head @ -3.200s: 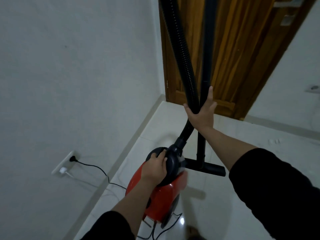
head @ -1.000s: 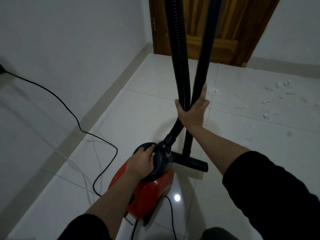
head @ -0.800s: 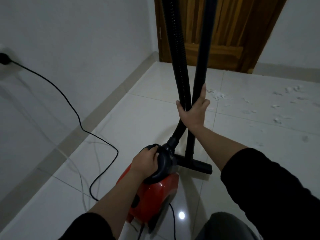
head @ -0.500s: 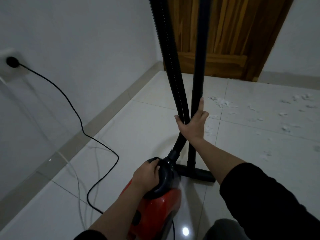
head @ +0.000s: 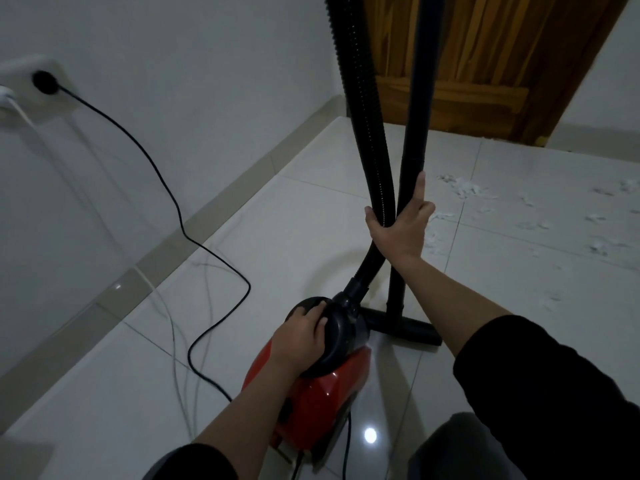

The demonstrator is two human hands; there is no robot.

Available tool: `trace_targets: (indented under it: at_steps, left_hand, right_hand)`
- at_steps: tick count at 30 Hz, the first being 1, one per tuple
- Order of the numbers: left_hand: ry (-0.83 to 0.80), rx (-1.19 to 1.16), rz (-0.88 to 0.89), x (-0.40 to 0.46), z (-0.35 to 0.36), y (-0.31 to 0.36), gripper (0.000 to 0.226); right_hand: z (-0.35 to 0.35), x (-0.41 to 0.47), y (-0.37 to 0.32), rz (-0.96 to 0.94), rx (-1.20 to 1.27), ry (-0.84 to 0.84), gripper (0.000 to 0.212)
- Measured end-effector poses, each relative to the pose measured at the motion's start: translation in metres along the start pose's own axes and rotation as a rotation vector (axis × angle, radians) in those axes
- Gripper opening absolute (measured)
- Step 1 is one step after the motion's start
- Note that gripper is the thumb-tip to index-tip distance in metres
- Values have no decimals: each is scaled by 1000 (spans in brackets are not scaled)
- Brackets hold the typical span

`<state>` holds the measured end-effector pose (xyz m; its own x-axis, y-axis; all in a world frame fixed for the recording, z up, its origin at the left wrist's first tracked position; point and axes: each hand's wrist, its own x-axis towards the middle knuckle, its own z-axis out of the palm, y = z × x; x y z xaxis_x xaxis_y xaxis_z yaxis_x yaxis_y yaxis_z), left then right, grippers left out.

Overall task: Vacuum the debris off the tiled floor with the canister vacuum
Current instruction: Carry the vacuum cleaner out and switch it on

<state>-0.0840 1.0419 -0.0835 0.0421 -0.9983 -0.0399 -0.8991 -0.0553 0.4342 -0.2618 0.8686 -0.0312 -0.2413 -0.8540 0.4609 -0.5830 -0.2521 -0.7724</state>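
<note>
Right grip (head: 398, 226) closed around hose (head: 363, 109) and wand (head: 419, 109), bundling them upright; left grip (head: 299, 336) clasps canister vacuum (head: 322, 393) handle for carrying. Debris (head: 460, 190) lies at two o'clock on floor (head: 259, 237).

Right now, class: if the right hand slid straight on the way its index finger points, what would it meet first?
Only more wand: the right hand points up along it. No obstacle shows before the frame's top edge.

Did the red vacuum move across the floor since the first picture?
Yes. The red vacuum moved away from the wooden door, toward the debris.
</note>
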Motion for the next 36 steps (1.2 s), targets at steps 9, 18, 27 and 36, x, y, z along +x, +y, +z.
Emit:
trace_targets:
  at_steps: [9, 18, 27, 36]
  left_hand:
    - [71, 39, -15, -10, 7, 5, 45]
    - [280, -30, 55, -54, 22, -20, 60]
    - [141, -224, 29, -95, 36, -73, 75]
    - [-146, 93, 226, -87, 28, -124, 82]
  right_hand:
    - [-1, -3, 0, 7, -4, -6, 109]
    - [-8, -9, -4, 5, 5, -33, 110]
    - [-16, -16, -11, 0, 2, -57, 108]
    - [-17, -15, -10, 3, 7, -65, 109]
